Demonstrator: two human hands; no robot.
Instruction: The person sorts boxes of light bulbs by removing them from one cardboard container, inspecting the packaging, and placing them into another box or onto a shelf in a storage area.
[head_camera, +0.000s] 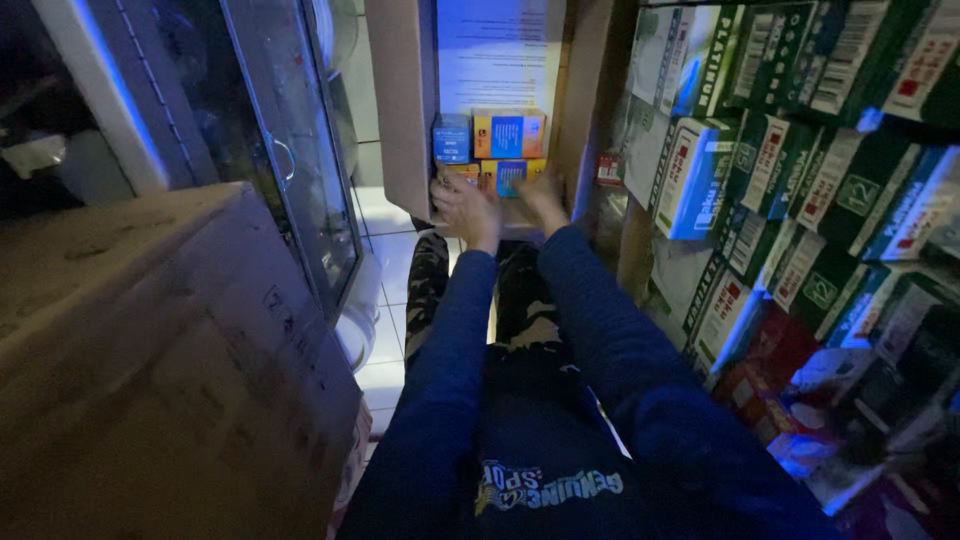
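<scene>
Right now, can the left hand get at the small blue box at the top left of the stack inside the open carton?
Probably yes. The left hand rests at the carton's opening, just below the small blue box, with nothing between them.

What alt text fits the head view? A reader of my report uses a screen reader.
Both hands, left hand and right hand, reach into an open cardboard carton holding small blue and orange boxes. Stacked green and white packs fill the right side.

Dim bluish light. White tiled floor (385, 330), glass door (290, 160) at left, big cardboard box (150, 370) lower left, stacked green-and-white cartons (800, 170) filling the right.
</scene>
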